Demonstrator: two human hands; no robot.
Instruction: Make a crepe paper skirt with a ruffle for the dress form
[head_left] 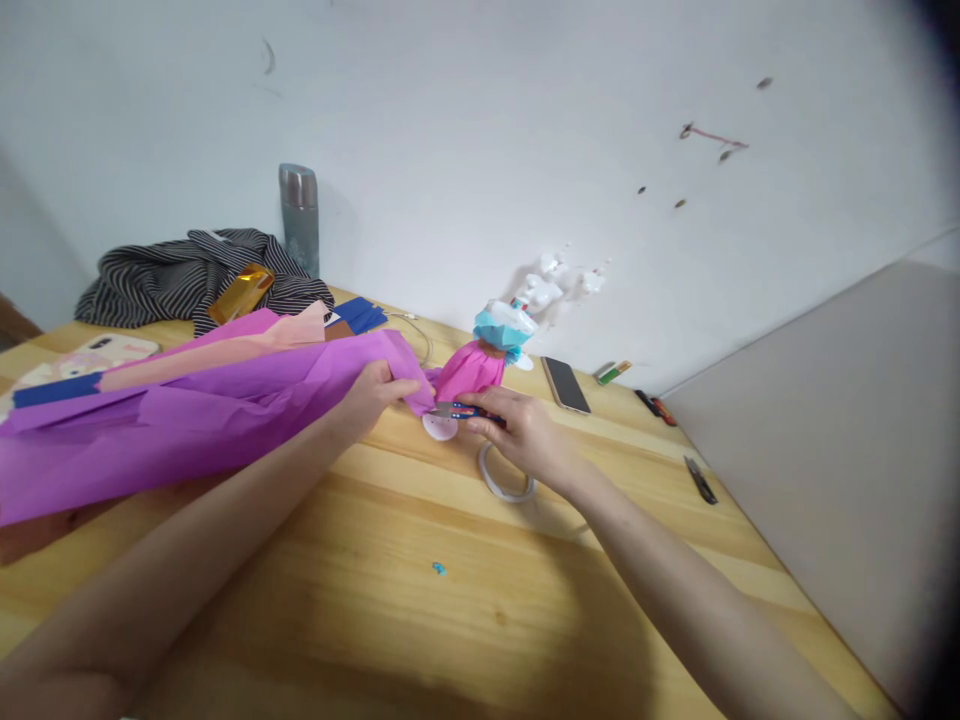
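My left hand (379, 393) pinches the right end of a large purple sheet of crepe paper (225, 400), which stretches away to the left across the table. In my right hand (517, 425) is a pair of small blue thread snips (459, 410), their blades pointing left at the edge of the purple paper. Just behind the snips stands a paper craft with a pink gathered part (471, 372) and a light-blue ruffle (501, 333) above it. A white disc (440, 427) lies under the blades. Beneath my right hand is a white ring-shaped roll of tape (499, 488), partly covered.
At the back left are a striped cloth (172, 280), a gold packet (241, 293) and a grey bottle (300, 220). A dark phone (566, 385) and a black cutter (700, 480) lie on the right. A blue scrap (439, 568) is in front. Walls bound the table behind and right.
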